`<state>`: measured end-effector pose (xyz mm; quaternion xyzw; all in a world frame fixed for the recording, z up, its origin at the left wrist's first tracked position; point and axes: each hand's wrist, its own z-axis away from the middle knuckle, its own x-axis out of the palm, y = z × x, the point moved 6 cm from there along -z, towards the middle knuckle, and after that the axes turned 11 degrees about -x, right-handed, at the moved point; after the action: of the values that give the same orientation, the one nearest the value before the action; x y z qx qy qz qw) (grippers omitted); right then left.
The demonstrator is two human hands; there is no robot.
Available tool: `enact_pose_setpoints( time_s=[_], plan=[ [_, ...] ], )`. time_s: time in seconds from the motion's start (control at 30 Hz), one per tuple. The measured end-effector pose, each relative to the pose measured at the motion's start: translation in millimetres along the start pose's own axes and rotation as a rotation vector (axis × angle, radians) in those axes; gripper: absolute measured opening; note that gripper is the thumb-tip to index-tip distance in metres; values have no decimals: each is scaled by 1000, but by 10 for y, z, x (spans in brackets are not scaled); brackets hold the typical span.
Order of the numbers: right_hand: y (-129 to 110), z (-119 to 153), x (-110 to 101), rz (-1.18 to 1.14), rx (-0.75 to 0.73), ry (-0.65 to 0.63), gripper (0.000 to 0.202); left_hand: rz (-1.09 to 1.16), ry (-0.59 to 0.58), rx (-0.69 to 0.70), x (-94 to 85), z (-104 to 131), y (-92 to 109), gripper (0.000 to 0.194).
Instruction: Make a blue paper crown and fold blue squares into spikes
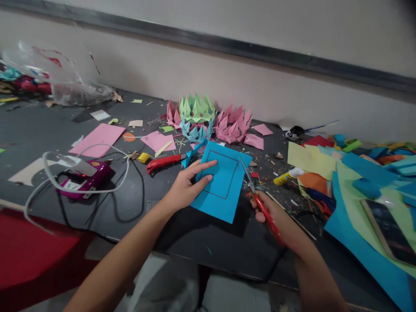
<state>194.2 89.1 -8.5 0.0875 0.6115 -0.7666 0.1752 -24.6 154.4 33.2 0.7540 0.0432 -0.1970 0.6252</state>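
My left hand (186, 185) grips a blue sheet of paper (234, 203) by its left side, with the thumb and index finger lying on top. A rectangle (216, 173) is drawn on the sheet in dark lines. My right hand (267, 207) is closed on a pair of scissors (267, 216) with red handles. Their blades point up and away, and the tips lie at the sheet's upper right, near a corner of the drawn outline. How far the blades are apart is hard to tell. Narrow blue offcuts (192, 154) lie at the sheet's upper left.
Folded paper crowns, green (196, 108), blue (196, 130) and pink (233, 123), stand by the wall. A red-handled tool (164, 164), pink paper (97, 139) and a purple device with cables (85, 180) lie left. Rightward are a glue stick (287, 177), coloured paper (308, 160) and a phone (390, 229).
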Motion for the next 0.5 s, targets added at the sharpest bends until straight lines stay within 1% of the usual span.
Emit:
enact_pose_setpoints(
  time_s=[0.07, 0.13, 0.23, 0.37, 0.5],
  plan=[
    [40, -16, 15, 9, 6, -46, 20, -9, 3, 0, -5, 4, 8, 36],
    [41, -31, -7, 86, -55, -50, 18, -8, -11, 3, 2, 5, 17, 36],
    [30, -37, -38, 198, -134, -52, 15, 13, -70, 6, 40, 8, 37, 36],
    [31, -17, -59, 215, -117, -62, 17, 3, -103, 2, 63, 21, 69, 35],
    [-34, 25, -60, 245, -101, -76, 27, -5, -161, -15, 79, 45, 90, 33]
  ],
)
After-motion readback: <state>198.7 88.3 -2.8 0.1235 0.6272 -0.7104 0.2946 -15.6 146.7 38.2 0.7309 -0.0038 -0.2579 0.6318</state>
